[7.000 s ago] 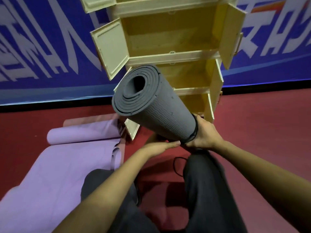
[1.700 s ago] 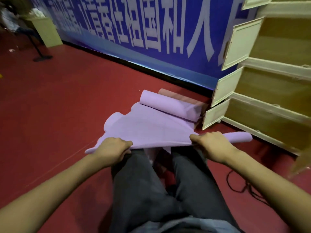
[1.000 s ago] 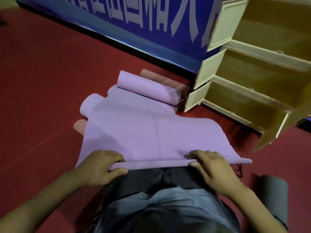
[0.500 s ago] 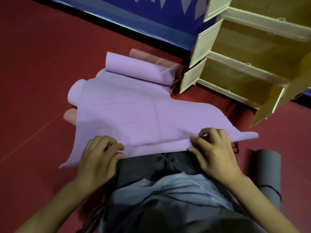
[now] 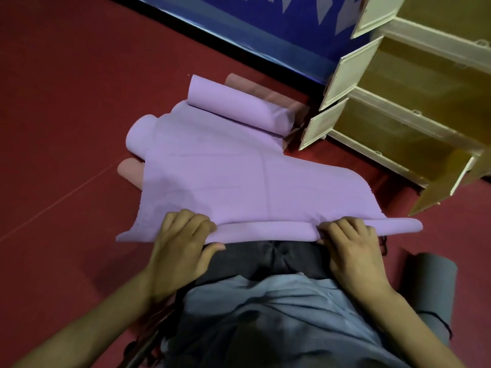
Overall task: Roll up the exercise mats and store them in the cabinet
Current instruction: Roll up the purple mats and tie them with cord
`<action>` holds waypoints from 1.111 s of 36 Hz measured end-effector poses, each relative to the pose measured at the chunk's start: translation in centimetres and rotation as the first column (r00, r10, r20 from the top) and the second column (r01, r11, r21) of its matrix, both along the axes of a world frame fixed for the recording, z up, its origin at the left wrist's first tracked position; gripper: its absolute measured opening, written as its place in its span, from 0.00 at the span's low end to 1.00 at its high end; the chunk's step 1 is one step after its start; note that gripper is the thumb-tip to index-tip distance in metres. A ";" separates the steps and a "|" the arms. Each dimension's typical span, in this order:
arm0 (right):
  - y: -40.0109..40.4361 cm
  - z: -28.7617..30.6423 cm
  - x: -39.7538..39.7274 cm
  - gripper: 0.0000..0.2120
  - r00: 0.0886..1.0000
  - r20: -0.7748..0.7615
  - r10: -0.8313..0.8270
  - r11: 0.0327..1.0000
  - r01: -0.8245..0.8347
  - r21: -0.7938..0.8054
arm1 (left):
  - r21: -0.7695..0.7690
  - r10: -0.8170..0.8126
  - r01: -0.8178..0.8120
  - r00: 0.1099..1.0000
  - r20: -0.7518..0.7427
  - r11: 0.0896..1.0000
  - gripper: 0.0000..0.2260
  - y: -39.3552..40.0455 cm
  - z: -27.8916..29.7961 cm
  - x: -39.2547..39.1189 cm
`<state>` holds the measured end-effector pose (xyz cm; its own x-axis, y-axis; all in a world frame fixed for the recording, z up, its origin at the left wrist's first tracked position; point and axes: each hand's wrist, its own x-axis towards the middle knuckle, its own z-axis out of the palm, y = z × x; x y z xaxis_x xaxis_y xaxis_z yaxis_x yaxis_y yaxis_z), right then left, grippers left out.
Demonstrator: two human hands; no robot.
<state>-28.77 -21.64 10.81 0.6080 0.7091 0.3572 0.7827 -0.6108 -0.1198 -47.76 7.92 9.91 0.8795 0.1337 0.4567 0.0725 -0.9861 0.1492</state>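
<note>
Purple mat, grey rolled mat, red floor, cream cabinet.

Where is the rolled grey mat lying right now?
In the head view, the rolled grey mat lies on the red floor at the lower right, beside the person's right forearm, nearer the camera than the open cabinet.

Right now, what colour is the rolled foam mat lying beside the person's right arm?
Dark grey: the rolled foam mat shows plainly in the head view, lower right.
</note>
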 end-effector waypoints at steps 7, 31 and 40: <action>0.3 -1.1 -0.5 0.17 0.996 -0.073 -0.050 0.998 0.053 0.046 | -0.020 -0.032 0.031 0.998 -0.058 0.999 0.14 0.0 -1.5 0.0; 2.7 -0.9 5.5 0.12 0.817 -0.577 -0.005 0.998 0.043 0.053 | -0.467 0.091 -0.381 0.842 -0.531 0.798 0.18 2.9 1.0 5.0; 1.6 -0.9 5.8 0.07 0.691 -0.716 0.095 0.988 0.025 0.154 | -0.489 0.068 -0.494 0.749 -0.659 0.719 0.19 3.0 1.3 4.7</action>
<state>-23.02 -20.01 9.93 0.6957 0.7135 -0.0830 0.4397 -0.5143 -0.7363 -43.02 10.90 11.16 0.7941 0.4715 -0.3835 0.6076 -0.6005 0.5198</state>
